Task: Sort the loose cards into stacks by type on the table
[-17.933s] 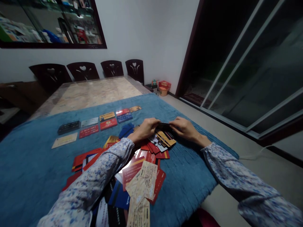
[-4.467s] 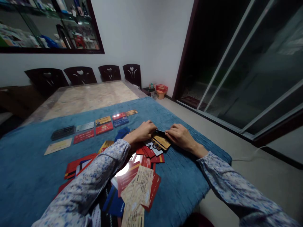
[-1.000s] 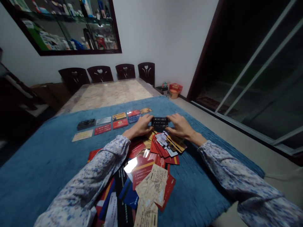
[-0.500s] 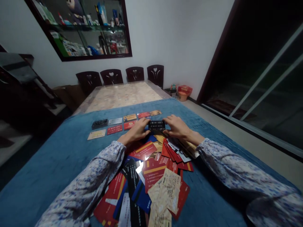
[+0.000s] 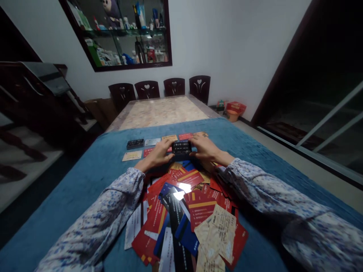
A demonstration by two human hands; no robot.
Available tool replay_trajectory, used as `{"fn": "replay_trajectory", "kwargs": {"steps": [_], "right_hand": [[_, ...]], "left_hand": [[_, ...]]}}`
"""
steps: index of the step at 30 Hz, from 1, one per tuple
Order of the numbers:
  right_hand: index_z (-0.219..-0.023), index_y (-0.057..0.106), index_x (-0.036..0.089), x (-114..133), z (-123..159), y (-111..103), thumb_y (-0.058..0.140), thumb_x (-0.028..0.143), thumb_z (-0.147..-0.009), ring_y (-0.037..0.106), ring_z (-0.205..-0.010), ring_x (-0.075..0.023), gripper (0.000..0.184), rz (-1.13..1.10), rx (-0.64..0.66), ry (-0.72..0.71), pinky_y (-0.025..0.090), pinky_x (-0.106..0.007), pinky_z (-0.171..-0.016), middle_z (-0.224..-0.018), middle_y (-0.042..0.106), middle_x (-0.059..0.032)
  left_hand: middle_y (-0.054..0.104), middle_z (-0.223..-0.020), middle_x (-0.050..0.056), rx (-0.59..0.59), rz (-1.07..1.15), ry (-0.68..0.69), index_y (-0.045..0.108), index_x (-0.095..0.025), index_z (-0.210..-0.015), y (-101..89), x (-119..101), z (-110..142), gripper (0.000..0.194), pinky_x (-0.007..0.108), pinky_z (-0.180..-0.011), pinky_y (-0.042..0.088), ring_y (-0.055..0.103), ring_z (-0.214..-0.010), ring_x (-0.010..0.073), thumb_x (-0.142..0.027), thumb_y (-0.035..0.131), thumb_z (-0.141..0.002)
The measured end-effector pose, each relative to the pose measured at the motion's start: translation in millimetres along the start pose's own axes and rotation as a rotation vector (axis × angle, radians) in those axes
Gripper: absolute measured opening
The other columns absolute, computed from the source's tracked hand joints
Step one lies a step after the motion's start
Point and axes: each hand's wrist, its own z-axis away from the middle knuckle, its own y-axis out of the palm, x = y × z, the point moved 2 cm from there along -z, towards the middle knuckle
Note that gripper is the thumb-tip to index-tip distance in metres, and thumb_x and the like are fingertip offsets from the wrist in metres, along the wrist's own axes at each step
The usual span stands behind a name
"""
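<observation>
Between my hands I hold a black card with white printing, perhaps a small stack of them, facing me. My left hand grips its left edge with thumb and fingers. On the opposite edge my right hand is closed in the same way. Below my wrists spreads a loose heap of red, blue, black, white and beige cards. Just beyond and left of my hands lie sorted cards in rows, among them a black stack, a silver card and a cream card. My left hand partly hides the nearer row.
A blue cloth covers the near part of the long table. Several dark chairs stand at its far end. A red box and an orange bucket sit on the floor by the wall. Glass shelves hang above.
My view has turned left, so the scene sits further right. Both hands have moved left with the black card, toward the laid-out rows, now covering more of them.
</observation>
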Motion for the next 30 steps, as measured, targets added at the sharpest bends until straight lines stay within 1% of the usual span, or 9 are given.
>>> {"fn": "replay_trajectory", "kwargs": {"steps": [3, 6, 10, 14, 19, 23, 27, 30], "right_hand": [[-0.119, 0.067, 0.015, 9, -12, 6, 0.081, 0.032, -0.082, 0.06, -0.115, -0.0317, 0.043, 0.009, 0.027, -0.021, 0.046, -0.042, -0.097, -0.119, 0.07, -0.0163], [-0.121, 0.066, 0.016, 19, -21, 9, 0.08, 0.032, -0.083, 0.06, -0.116, -0.0314, 0.043, 0.013, 0.042, -0.021, 0.047, -0.04, -0.094, -0.12, 0.07, -0.0157], [-0.121, 0.067, 0.015, 31, -32, 15, 0.08, 0.031, -0.084, 0.061, -0.115, -0.0309, 0.043, -0.005, 0.047, -0.014, 0.048, -0.038, -0.09, -0.12, 0.07, -0.0162], [-0.12, 0.067, 0.014, 38, -42, 21, 0.081, 0.031, -0.083, 0.061, -0.114, -0.0313, 0.043, -0.016, 0.037, -0.037, 0.048, -0.039, -0.09, -0.12, 0.069, -0.0175], [-0.119, 0.068, 0.016, 46, -56, 27, 0.081, 0.031, -0.083, 0.062, -0.112, -0.0301, 0.04, -0.049, 0.029, -0.069, 0.048, -0.039, -0.089, -0.118, 0.07, -0.0159], [-0.118, 0.068, 0.016, 55, -68, 28, 0.081, 0.029, -0.084, 0.061, -0.113, -0.0297, 0.039, -0.064, 0.044, -0.081, 0.048, -0.037, -0.089, -0.121, 0.07, -0.016], [-0.114, 0.069, 0.015, 68, -78, 24, 0.079, 0.03, -0.085, 0.061, -0.11, -0.0302, 0.034, -0.041, 0.077, -0.095, 0.048, -0.038, -0.088, -0.12, 0.07, -0.0165], [-0.117, 0.069, 0.014, 77, -87, 22, 0.078, 0.032, -0.087, 0.061, -0.111, -0.0315, 0.037, -0.017, 0.105, -0.085, 0.048, -0.038, -0.085, -0.119, 0.071, -0.017]], "left_hand": [[0.064, -0.115, 0.011, -0.001, -0.023, -0.044, 0.062, -0.017, -0.125, -8.1, 7, 11, 0.044, 0.042, -0.097, 0.053, 0.062, -0.108, 0.0279, -0.02, 0.069, -0.081], [0.064, -0.114, 0.011, -0.008, -0.037, -0.087, 0.063, -0.017, -0.127, -14.1, 16, 20, 0.046, 0.043, -0.097, 0.054, 0.063, -0.105, 0.0278, -0.02, 0.07, -0.081], [0.065, -0.116, 0.011, -0.028, -0.029, -0.124, 0.063, -0.019, -0.129, -19.2, 27, 30, 0.05, 0.044, -0.1, 0.053, 0.064, -0.108, 0.0279, -0.021, 0.07, -0.079], [0.065, -0.12, 0.011, -0.029, -0.052, -0.155, 0.064, -0.019, -0.127, -24.1, 36, 39, 0.049, 0.045, -0.102, 0.053, 0.064, -0.111, 0.0289, -0.021, 0.07, -0.078], [0.063, -0.124, 0.012, -0.015, -0.083, -0.187, 0.063, -0.019, -0.129, -32.7, 44, 49, 0.049, 0.046, -0.106, 0.051, 0.063, -0.116, 0.0296, -0.021, 0.068, -0.08], [0.064, -0.121, 0.012, -0.015, -0.098, -0.224, 0.063, -0.018, -0.13, -39.2, 52, 55, 0.05, 0.046, -0.104, 0.051, 0.063, -0.114, 0.0296, -0.022, 0.068, -0.081], [0.063, -0.119, 0.011, -0.023, -0.115, -0.249, 0.064, -0.018, -0.129, -44.3, 66, 61, 0.05, 0.047, -0.103, 0.052, 0.064, -0.112, 0.0296, -0.021, 0.069, -0.079], [0.063, -0.12, 0.011, -0.021, -0.125, -0.262, 0.063, -0.018, -0.129, -48.0, 75, 65, 0.05, 0.045, -0.102, 0.052, 0.064, -0.113, 0.0289, -0.021, 0.069, -0.079]]}}
